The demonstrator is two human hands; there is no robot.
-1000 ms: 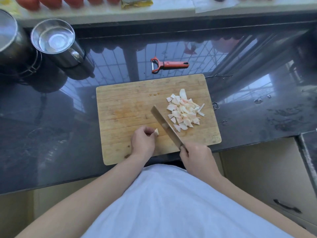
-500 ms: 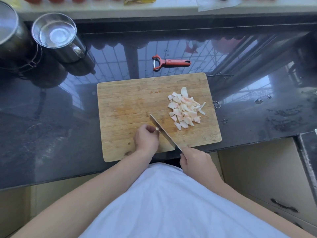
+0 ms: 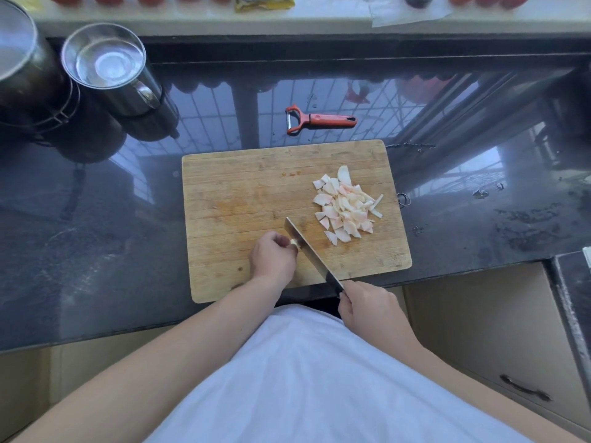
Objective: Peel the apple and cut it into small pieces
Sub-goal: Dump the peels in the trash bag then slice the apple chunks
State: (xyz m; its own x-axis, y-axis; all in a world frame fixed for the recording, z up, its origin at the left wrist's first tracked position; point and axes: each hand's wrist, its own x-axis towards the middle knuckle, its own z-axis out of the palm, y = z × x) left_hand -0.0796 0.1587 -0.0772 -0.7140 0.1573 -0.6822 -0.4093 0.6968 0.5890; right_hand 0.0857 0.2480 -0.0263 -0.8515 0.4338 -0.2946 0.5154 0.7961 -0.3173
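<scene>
A wooden cutting board (image 3: 243, 193) lies on the dark counter. On its right half sits a pile of pale cut apple pieces (image 3: 347, 207). My left hand (image 3: 271, 257) curls round a small bit of apple (image 3: 293, 243) near the board's front; most of that bit is hidden by my fingers. My right hand (image 3: 367, 306) grips the handle of a knife (image 3: 307, 247). Its blade slants up-left across the board and touches the held bit on its right side.
A red peeler (image 3: 319, 120) lies on the counter behind the board. Two steel vessels (image 3: 105, 68) stand at the back left. A ledge with red fruit (image 3: 479, 0) and a packet runs along the top. The counter edge and a drawer handle (image 3: 524, 388) are at right.
The knife blade has shifted left, away from the pile, and now sits against the bit held in my left hand. Both hands stay near the board's front.
</scene>
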